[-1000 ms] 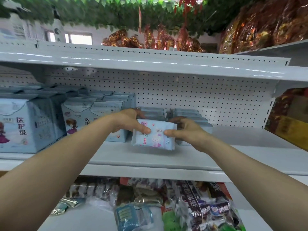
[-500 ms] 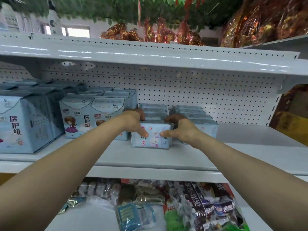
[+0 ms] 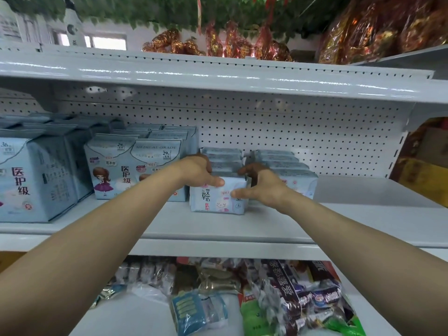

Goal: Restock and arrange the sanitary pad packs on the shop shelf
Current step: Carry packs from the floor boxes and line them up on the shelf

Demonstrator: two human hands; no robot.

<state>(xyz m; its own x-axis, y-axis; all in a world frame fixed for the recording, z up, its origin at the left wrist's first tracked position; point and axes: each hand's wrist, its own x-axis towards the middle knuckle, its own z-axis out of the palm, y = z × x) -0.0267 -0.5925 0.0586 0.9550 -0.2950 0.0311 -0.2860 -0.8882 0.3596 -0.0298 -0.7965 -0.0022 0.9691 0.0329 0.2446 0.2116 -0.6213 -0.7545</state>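
Note:
A small pale-blue pad pack with a pink rabbit print stands on the white shelf, at the front of a row of like packs. My left hand grips its top left corner, thumb across the front. My right hand holds its right side, thumb on the front face and fingers behind. A second row of the same packs stands just to the right, partly hidden by my right hand.
Taller blue pad packs and big boxed packs fill the shelf's left part. The shelf's right end is bare. A perforated back panel is behind. Snack packets lie on the shelf below.
The pack has gone from held above the shelf to standing on it against the row. Both hands moved back with it and still hold it.

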